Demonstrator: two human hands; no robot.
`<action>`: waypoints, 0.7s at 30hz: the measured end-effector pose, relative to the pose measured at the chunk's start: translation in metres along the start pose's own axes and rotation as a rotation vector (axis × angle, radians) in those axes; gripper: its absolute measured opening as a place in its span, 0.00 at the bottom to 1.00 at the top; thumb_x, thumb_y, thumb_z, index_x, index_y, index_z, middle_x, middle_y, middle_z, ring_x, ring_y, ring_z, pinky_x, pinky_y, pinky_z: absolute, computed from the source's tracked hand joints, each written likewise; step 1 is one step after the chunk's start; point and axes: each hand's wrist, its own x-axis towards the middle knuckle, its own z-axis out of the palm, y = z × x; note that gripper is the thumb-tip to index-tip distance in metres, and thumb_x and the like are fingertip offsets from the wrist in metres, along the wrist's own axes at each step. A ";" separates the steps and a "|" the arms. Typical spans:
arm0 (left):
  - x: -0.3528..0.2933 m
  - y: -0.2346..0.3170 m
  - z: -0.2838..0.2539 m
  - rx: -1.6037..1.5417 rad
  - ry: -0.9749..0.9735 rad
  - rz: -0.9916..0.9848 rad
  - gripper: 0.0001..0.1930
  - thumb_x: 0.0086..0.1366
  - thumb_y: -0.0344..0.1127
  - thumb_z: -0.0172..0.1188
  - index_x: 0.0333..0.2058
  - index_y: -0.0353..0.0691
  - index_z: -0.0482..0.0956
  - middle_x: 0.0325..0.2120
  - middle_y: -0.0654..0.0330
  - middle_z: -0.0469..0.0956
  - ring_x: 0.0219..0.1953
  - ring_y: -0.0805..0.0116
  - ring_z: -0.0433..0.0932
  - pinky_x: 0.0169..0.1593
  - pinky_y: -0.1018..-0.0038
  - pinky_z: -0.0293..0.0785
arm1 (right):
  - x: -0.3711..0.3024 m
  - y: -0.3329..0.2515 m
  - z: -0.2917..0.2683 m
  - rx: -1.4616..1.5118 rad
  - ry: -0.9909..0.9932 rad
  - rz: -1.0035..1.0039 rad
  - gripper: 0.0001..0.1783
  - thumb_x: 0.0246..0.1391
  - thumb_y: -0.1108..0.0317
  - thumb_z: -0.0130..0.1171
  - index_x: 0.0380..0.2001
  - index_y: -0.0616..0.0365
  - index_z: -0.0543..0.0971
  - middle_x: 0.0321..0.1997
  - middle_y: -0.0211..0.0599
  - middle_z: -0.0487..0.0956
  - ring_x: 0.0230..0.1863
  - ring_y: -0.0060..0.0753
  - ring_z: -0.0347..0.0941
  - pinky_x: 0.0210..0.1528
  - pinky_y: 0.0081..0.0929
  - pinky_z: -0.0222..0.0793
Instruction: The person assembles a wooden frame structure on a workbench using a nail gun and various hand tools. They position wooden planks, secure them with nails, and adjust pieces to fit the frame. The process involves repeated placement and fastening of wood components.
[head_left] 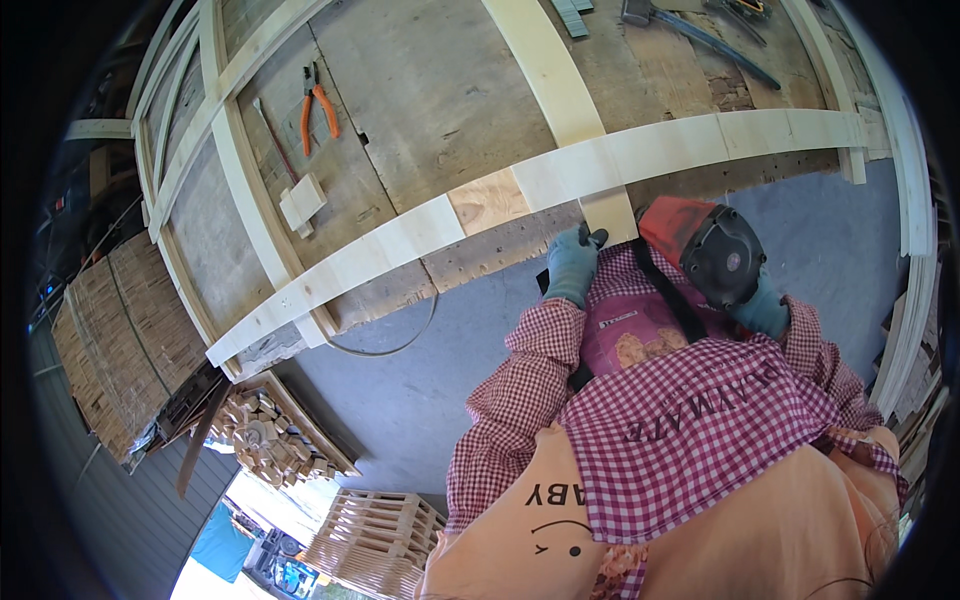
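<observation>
My right hand, in a blue-green glove, is closed round the mostly hidden handle of a red and black nail gun. The gun is at the right, its red end beside the protruding end of a pale wooden slat. My left hand, gloved alike with dark fingertips, is closed at the left edge of that slat end. Above it, a long pale board crosses over the slat, running along the near side of a wooden frame. Part of the left grip is hidden from above.
Orange-handled pliers, a thin red-handled tool and a small wood block lie on the worn worktable. A hammer rests at the far right. Stacked wood offcuts and pallets stand at lower left.
</observation>
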 end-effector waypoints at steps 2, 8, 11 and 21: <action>0.000 0.003 -0.002 0.014 -0.008 -0.006 0.15 0.56 0.42 0.61 0.37 0.38 0.81 0.26 0.48 0.80 0.29 0.58 0.79 0.36 0.66 0.71 | 0.001 0.011 -0.001 0.076 0.013 0.008 0.44 0.35 0.67 0.71 0.57 0.56 0.61 0.56 0.34 0.70 0.55 0.28 0.67 0.58 0.30 0.63; -0.001 0.008 -0.007 -0.032 -0.067 -0.083 0.17 0.56 0.46 0.61 0.37 0.39 0.80 0.29 0.47 0.79 0.34 0.53 0.78 0.40 0.63 0.70 | 0.002 0.006 -0.005 -0.110 0.040 -0.010 0.45 0.32 0.69 0.73 0.56 0.58 0.61 0.55 0.36 0.70 0.54 0.29 0.67 0.56 0.29 0.65; 0.001 0.007 -0.008 -0.007 -0.098 -0.093 0.18 0.55 0.47 0.60 0.38 0.40 0.79 0.31 0.46 0.78 0.36 0.50 0.77 0.41 0.61 0.70 | 0.001 -0.004 -0.001 0.071 0.079 0.043 0.45 0.31 0.70 0.73 0.55 0.59 0.62 0.55 0.36 0.70 0.54 0.29 0.68 0.56 0.29 0.66; 0.002 -0.002 0.000 -0.022 -0.031 -0.027 0.15 0.57 0.41 0.61 0.39 0.38 0.80 0.28 0.50 0.81 0.30 0.61 0.79 0.37 0.68 0.71 | 0.002 -0.015 -0.001 0.094 0.074 0.089 0.45 0.32 0.69 0.73 0.56 0.59 0.61 0.55 0.35 0.70 0.54 0.28 0.68 0.55 0.29 0.66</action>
